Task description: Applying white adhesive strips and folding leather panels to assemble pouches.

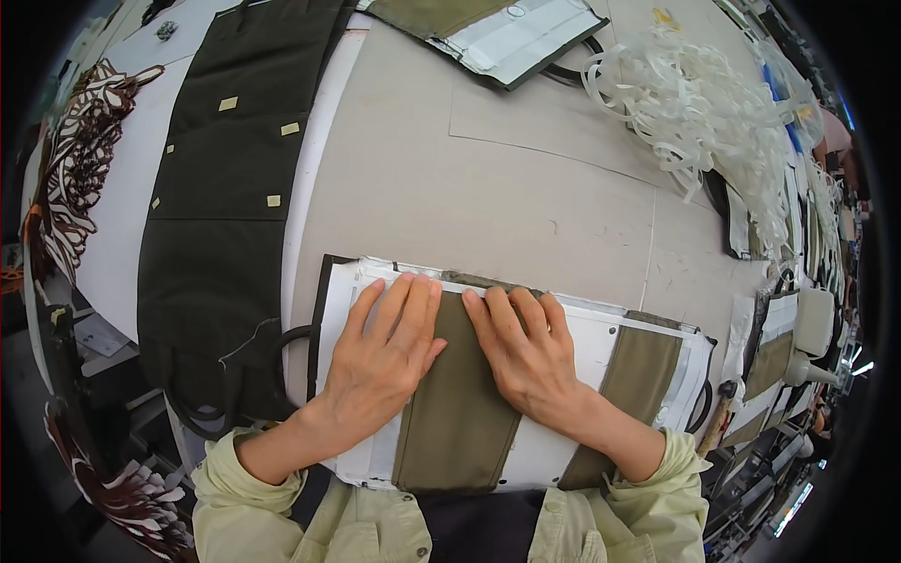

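A flat white and olive-green fabric panel (465,403) with dark edging lies in front of me, its near side against my body. My left hand (380,352) rests on it with fingers stretched toward the far edge. Beside it, my right hand (530,352) lies with fingers slightly bent and the tips on the same edge. A narrow white strip (591,308) runs along that edge, under or close to my fingertips. At the panel's left end a black loop handle (289,357) sticks out. Neither hand visibly grips anything.
A long dark green fabric piece (225,169) with small yellow tabs lies left. Brown-and-white cords (89,159) hang at the far left. Another panel (507,47) lies at the back. A heap of white ribbon (704,113) is at back right, above more panels (774,347) at the right edge.
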